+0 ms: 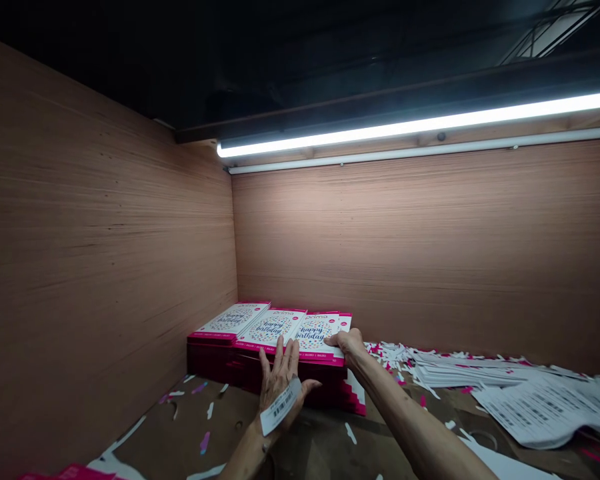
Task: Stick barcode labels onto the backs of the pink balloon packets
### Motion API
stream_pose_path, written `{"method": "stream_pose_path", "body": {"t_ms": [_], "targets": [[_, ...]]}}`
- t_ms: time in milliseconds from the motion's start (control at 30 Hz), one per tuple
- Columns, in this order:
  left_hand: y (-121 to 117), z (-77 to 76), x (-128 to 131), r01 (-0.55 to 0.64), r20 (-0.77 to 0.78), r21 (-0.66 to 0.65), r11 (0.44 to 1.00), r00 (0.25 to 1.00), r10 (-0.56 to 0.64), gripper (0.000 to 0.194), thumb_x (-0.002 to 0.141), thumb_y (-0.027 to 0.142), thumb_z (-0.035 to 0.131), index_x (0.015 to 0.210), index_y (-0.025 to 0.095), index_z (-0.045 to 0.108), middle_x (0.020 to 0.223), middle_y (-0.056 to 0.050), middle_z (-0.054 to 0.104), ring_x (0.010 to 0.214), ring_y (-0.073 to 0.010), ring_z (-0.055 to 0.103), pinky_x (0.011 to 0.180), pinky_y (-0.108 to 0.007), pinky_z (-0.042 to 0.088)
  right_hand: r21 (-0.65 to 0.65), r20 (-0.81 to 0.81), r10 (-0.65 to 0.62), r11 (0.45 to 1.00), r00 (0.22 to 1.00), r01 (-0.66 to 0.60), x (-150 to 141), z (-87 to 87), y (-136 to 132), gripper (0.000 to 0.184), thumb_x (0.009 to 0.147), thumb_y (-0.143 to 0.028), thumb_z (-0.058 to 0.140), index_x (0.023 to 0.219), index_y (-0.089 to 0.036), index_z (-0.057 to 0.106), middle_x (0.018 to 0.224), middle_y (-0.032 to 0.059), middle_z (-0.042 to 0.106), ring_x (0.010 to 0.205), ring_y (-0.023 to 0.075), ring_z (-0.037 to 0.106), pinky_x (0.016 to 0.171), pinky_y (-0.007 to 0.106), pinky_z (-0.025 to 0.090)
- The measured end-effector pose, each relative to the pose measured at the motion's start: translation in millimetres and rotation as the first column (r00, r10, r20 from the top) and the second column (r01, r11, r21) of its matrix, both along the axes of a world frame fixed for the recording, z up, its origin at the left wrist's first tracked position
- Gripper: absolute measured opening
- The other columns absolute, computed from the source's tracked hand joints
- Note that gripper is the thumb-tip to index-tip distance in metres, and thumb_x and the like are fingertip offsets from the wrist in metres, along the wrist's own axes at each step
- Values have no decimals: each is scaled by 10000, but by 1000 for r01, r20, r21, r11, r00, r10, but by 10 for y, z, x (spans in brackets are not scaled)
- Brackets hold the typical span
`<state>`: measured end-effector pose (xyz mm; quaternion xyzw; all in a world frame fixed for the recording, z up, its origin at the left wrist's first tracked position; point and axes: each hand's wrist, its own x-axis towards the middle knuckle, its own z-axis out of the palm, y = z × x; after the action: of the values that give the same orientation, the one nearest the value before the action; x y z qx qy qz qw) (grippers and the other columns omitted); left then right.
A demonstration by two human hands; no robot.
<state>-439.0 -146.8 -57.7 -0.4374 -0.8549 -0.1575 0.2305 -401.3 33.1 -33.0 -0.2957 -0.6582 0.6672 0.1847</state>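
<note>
So L hand (pixel 280 387), R hand (pixel 347 343), fingers open, no grip, on 4 pink b'day cards (pixel 270 330).

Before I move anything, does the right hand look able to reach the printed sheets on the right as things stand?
Probably yes. The right hand rests on the booklets, and the printed sheets lie to its right with only paper scraps between, so nothing solid seems in the way.

We have pink-edged "happy birthday" cards (pixel 273 331) lying flat, their white covers speckled with colourful dots. They sit in tight stacks (pixel 215 357) side by side at 12 o'clock, their magenta edges forming one deep block.
</note>
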Motion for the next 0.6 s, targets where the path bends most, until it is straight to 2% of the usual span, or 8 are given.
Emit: {"method": "stream_pose_path", "body": {"t_ms": [167, 267, 333, 400, 433, 500, 567, 600], "targets": [[-14, 31, -10, 46, 220, 150, 988, 972, -79, 790, 732, 629, 439, 1267, 47, 417, 1331, -211, 399, 1306, -367, 196, 1023, -628, -20, -83, -4, -45, 995, 999, 45, 370, -16, 165, 219, 851, -320, 545, 908, -112, 579, 833, 29, 623, 700, 135, 604, 624, 293, 515], [-23, 128, 22, 14, 339, 259, 966, 935, -105, 838, 694, 662, 449, 1238, 25, 445, 1319, -231, 416, 1308, -353, 201, 1062, -556, -15, -107, -64, -67, 992, 996, 59, 796, 8, 273, 182, 695, -207, 678, 802, -108, 568, 716, 35, 652, 640, 163, 625, 609, 298, 516], [-8, 235, 142, -36, 449, 366, 930, 882, -143, 874, 701, 680, 412, 1253, 2, 407, 1329, -258, 395, 1297, -347, 241, 1076, -517, 98, -113, -125, -67, 992, 990, 53, 1153, 39, 259, 319, 531, -149, 730, 796, -117, 554, 698, 60, 674, 655, 221, 645, 619, 319, 524], [19, 349, 383, -73, 554, 442, 894, 806, -208, 844, 752, 677, 313, 1260, 8, 385, 1289, -269, 443, 1227, -336, 383, 1012, -493, 297, -127, -196, -48, 992, 979, 23, 1540, 70, 154, 494, 442, -181, 748, 888, -129, 543, 742, 85, 692, 687, 284, 653, 620, 360, 531], [34, 397, 549, -66, 607, 474, 878, 747, -272, 799, 779, 661, 273, 1251, 29, 401, 1244, -254, 498, 1160, -323, 469, 950, -475, 384, -138, -235, -32, 990, 971, -1, 1736, 81, 76, 594, 425, -211, 754, 968, -140, 525, 777, 91, 696, 699, 305, 652, 615, 382, 531], [52, 457, 940, -36, 707, 565, 824, 535, -462, 687, 809, 620, 288, 1195, 82, 472, 1131, -202, 603, 1019, -297, 585, 843, -441, 475, -171, -324, 7, 983, 946, -66, 2117, 80, -96, 814, 423, -228, 758, 1164, -192, 422, 867, 86, 695, 738, 320, 650, 624, 402, 525], [46, 450, 1353, -97, 707, 705, 702, 168, -687, 584, 756, 571, 489, 1101, 104, 545, 1057, -175, 647, 961, -302, 613, 816, -431, 491, -197, -365, 43, 973, 930, -123, 2466, 39, -249, 962, 460, -208, 755, 1292, -268, 276, 947, 65, 684, 790, 304, 648, 671, 395, 515], [30, 421, 1548, -147, 668, 741, 655, 66, -741, 568, 681, 554, 602, 1032, 107, 582, 1017, -165, 664, 945, -310, 616, 805, -420, 497, -193, -365, 58, 972, 929, -137, 2625, 0, -310, 969, 479, -197, 748, 1309, -288, 256, 977, 58, 677, 818, 297, 644, 702, 389, 509]]}}
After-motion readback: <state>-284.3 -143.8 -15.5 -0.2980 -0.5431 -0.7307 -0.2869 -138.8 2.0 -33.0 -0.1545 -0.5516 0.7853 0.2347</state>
